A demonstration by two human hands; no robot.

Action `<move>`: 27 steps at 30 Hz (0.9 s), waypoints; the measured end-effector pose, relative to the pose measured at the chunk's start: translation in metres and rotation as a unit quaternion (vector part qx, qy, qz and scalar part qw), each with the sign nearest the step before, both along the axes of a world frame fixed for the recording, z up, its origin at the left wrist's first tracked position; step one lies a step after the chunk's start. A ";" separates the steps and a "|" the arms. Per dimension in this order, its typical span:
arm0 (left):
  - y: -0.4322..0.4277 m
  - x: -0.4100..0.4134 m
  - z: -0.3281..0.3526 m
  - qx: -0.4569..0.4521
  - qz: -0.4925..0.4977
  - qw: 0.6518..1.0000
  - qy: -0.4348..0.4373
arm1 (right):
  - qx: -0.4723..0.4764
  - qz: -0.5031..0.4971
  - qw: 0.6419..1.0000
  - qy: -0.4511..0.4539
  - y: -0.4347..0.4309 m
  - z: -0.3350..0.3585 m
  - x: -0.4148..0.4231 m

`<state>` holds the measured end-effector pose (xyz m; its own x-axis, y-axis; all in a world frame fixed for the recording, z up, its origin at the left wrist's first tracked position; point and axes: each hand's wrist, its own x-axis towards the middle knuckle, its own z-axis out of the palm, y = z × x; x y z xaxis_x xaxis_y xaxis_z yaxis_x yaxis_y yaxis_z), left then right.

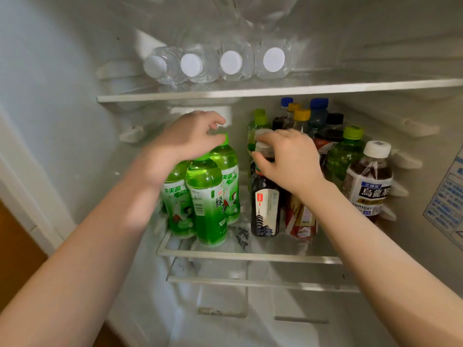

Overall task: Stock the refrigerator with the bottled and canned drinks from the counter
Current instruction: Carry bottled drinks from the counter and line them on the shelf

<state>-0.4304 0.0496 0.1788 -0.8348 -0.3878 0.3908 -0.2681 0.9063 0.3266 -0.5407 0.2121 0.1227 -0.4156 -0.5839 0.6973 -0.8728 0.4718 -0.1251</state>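
Green tea bottles (205, 196), three, upright at left of middle shelf (250, 255). Left hand (190, 139) above their caps, fingers curled; grip or mere touch, cannot tell. Right hand (288, 159) fingers pinch neck of dark bottle (265, 209), upright mid-shelf beside mixed bottles (345, 154). Water bottles (215, 63) lie on upper shelf (325, 87).

right hand (288, 161) grips the neck of the dark bottle (265, 209); left hand (188, 139) is over 3 green bottles (208, 196).
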 end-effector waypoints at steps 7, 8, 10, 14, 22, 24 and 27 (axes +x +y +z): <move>-0.021 -0.053 0.024 -0.021 -0.047 0.969 -0.240 | -0.005 0.020 0.993 -0.120 0.000 0.008 -0.006; -0.025 -0.060 0.023 -0.003 -0.050 0.971 -0.235 | 0.000 0.020 0.991 -0.131 0.000 0.010 -0.007; -0.032 -0.073 0.020 0.012 -0.038 0.973 -0.228 | 0.006 0.019 0.989 -0.143 0.001 0.011 -0.007; -0.040 -0.096 0.021 -0.022 -0.007 0.970 -0.241 | 0.014 0.015 0.989 -0.144 0.001 0.013 -0.008; -0.056 -0.140 0.018 -0.080 0.022 0.964 -0.252 | 0.004 0.027 0.981 -0.192 0.002 0.015 -0.013; -0.061 -0.146 0.018 -0.080 0.022 0.965 -0.247 | 0.005 0.030 0.979 -0.200 0.001 0.015 -0.012; -0.066 -0.153 0.018 -0.038 0.001 0.966 -0.255 | -0.003 0.028 0.977 -0.210 0.001 0.013 -0.011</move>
